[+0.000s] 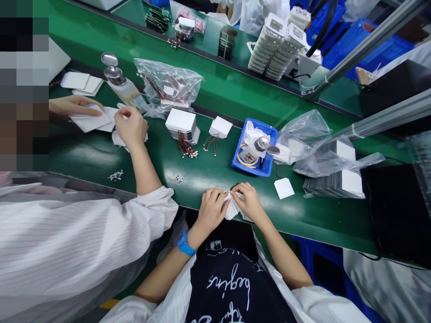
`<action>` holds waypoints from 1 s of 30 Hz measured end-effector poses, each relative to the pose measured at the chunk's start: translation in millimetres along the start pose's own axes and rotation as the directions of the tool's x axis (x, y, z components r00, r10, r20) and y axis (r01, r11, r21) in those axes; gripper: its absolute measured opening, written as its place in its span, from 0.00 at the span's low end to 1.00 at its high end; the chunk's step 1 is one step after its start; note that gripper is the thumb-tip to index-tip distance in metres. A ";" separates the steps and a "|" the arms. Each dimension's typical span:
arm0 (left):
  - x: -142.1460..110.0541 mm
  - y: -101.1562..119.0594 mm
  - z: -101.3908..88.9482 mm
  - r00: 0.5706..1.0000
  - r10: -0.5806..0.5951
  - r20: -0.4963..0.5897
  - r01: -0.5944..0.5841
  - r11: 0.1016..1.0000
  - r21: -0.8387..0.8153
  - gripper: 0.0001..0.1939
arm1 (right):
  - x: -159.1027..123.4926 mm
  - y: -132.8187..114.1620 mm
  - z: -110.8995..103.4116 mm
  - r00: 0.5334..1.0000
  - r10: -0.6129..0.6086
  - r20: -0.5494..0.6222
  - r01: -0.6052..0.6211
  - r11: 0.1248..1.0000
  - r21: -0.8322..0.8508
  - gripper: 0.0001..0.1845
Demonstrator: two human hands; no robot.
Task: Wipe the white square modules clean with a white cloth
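At the table's near edge, a thin white flat piece (pixel 231 210) is held between my two hands. My left hand (pixel 212 207) grips its left side with bent fingers. My right hand (pixel 248 202) is closed at its upper right edge, fingertips pinched close to the left ones. Whatever small part lies between the fingertips is too small to make out. Something white, perhaps a cloth, shows under my right hand. A small pile of tiny white bits (pixel 178 178) lies to the left, and a single white square panel (pixel 284 188) lies to the right.
Beyond my hands stand a stack of white panels with red-black wires (pixel 182 125), a smaller wired stack (pixel 220 127), and a blue bin (pixel 237 167) holding a dispenser bottle (pixel 251 151). Bagged panels (pixel 350 181) stand right. At left, a co-worker's hands (pixel 132 128) handle white sheets.
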State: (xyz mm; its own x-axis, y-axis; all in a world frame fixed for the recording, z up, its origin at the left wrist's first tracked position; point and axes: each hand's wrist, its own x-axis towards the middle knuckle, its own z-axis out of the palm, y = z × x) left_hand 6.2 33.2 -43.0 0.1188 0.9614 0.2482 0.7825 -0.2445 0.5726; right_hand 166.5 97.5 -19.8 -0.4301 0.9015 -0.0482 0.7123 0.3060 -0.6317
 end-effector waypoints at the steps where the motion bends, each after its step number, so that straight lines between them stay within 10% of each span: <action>1: 0.0 -0.1 0.1 1.000 0.002 0.001 -0.002 1.000 0.001 0.10 | 0.4 -0.3 -0.3 1.000 0.005 0.000 -0.005 1.000 -0.002 0.07; 30: -1.8 -2.0 2.7 0.999 0.016 -0.028 -0.016 1.000 0.023 0.09 | 3.0 -0.3 2.7 0.999 0.047 -0.014 -0.046 0.998 0.034 0.07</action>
State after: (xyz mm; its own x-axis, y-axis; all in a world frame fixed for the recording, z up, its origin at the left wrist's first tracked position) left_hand 6.1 32.3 -46.8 0.1146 0.9534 0.2791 0.7946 -0.2566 0.5503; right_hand 163.4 99.3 -21.9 -0.3887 0.9189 -0.0673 0.7121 0.2533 -0.6548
